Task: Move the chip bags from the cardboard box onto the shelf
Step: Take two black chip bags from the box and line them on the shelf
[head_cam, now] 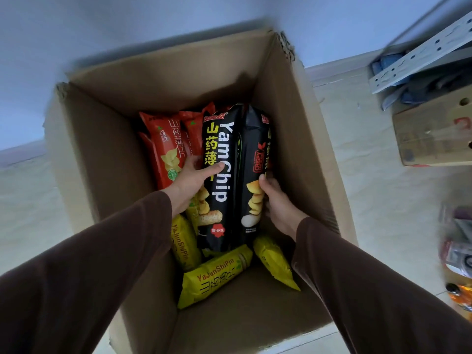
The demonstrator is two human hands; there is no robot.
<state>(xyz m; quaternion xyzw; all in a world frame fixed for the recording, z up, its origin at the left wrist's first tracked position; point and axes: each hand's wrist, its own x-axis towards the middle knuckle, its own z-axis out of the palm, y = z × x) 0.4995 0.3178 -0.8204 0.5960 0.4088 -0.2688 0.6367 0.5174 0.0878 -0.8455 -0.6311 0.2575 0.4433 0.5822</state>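
Note:
An open cardboard box (pixel 107 154) stands on the floor below me, with chip bags inside. Two black Yam Chip bags stand upright in the middle. My left hand (pixel 190 181) grips the left black bag (pixel 219 190) from its left side, thumb across the front. My right hand (pixel 277 203) holds the right black bag (pixel 255 154) along its right edge. Red chip bags (pixel 163 144) stand at the back left of the box. Several yellow chip bags (pixel 212 277) lie at the front of the box.
A metal shelf post (pixel 421 52) with holes runs across the upper right. A second cardboard box (pixel 434 134) sits below it. Packaged goods (pixel 457 254) lie on the floor at the right edge. A pale wall rises behind the box.

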